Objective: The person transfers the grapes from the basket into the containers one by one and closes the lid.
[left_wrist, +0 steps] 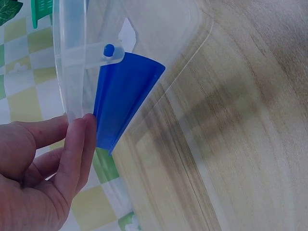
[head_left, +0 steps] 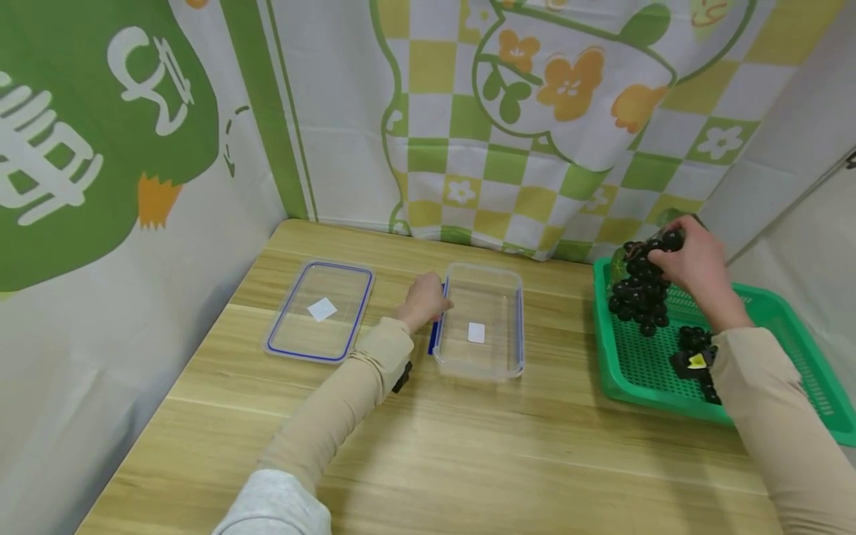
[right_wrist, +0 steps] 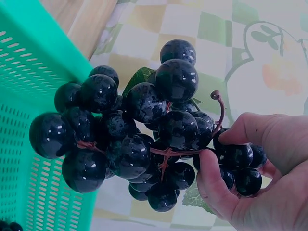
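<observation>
A clear plastic container (head_left: 491, 316) with blue side clips stands on the table. My left hand (head_left: 424, 301) pinches its left rim between thumb and fingers, next to a blue clip flap (left_wrist: 126, 96) that hangs outward. Above the back left part of a green basket (head_left: 605, 357), my right hand (head_left: 698, 264) grips a bunch of dark grapes (head_left: 638, 290) by its stem. In the right wrist view, the thumb and fingers are around the upper stem of the grapes (right_wrist: 127, 156), with some small grapes partly hidden by the hand. Green leaves show behind the bunch.
Left of the container, a clear lid (head_left: 328, 327) with a blue seal lies flat. More dark grapes (head_left: 695, 342) and a small black item with a yellow patch (head_left: 697, 362) lie in the basket. A patterned curtain (head_left: 461, 111) hangs behind the wooden table (head_left: 468, 446).
</observation>
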Action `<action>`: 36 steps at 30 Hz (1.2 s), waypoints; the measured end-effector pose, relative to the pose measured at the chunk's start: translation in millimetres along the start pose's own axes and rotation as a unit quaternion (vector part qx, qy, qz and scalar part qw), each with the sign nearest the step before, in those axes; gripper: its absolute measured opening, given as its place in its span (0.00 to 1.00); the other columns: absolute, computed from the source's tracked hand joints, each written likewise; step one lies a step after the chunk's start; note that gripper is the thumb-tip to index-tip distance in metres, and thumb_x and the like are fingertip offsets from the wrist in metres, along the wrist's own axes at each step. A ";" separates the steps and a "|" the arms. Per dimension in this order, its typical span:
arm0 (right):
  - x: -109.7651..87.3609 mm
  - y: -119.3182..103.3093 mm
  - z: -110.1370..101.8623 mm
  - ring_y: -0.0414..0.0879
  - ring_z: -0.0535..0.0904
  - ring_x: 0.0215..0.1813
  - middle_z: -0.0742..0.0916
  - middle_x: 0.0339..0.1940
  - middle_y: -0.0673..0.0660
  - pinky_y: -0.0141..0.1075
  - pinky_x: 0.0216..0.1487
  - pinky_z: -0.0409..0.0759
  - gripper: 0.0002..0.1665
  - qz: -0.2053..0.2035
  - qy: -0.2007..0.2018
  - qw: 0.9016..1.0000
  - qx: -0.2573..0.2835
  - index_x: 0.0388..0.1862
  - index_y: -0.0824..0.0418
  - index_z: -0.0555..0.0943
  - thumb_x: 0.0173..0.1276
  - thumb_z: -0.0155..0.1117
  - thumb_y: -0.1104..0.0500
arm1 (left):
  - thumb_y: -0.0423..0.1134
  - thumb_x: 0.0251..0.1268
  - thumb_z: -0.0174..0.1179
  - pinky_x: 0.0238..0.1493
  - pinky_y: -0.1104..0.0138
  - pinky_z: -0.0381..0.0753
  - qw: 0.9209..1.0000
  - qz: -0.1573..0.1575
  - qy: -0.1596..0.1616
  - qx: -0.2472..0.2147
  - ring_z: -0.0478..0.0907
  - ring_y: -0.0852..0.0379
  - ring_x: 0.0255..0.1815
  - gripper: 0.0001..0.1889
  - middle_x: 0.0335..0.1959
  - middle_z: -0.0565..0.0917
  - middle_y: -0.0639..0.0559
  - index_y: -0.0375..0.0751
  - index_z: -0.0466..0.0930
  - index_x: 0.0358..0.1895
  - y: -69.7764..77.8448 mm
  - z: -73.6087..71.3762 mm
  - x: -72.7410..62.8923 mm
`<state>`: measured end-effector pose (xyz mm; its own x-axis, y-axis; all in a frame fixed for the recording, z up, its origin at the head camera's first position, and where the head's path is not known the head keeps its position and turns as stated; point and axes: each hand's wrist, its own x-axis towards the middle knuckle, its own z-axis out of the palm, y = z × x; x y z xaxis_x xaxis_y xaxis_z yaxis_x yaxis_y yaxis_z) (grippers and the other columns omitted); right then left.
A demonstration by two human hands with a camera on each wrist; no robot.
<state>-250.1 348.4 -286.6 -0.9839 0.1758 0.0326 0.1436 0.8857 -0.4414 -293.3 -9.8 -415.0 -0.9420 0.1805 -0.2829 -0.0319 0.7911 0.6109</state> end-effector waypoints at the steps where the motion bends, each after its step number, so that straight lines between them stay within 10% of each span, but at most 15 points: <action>1: 0.2 -2.0 -0.2 0.52 0.83 0.24 0.69 0.59 0.80 0.47 0.29 0.80 0.30 -0.002 0.003 1.000 -0.001 0.63 0.70 0.60 0.66 0.54 0.57 | 0.37 0.62 0.62 0.13 0.75 0.68 1.000 0.000 0.001 0.000 0.72 0.60 0.11 0.11 0.07 0.72 0.53 0.33 0.79 0.25 -0.2 0.1 0.1; 36: 3.7 -53.5 20.0 0.50 0.80 0.23 0.79 0.48 0.74 0.42 0.32 0.75 0.26 -0.048 0.049 0.998 -0.001 0.57 0.66 0.66 0.61 0.56 0.58 | 0.36 0.60 0.64 0.10 0.76 0.67 1.000 0.012 0.018 0.007 0.68 0.63 0.07 0.10 0.05 0.71 0.54 0.33 0.79 0.25 -2.8 2.5 1.9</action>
<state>-263.5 293.0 -280.8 -0.9782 0.1304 0.1616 0.0490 0.9012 -0.4306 -294.2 -10.3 -419.0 -0.9537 0.1783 -0.2421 -0.0052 0.7952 0.6063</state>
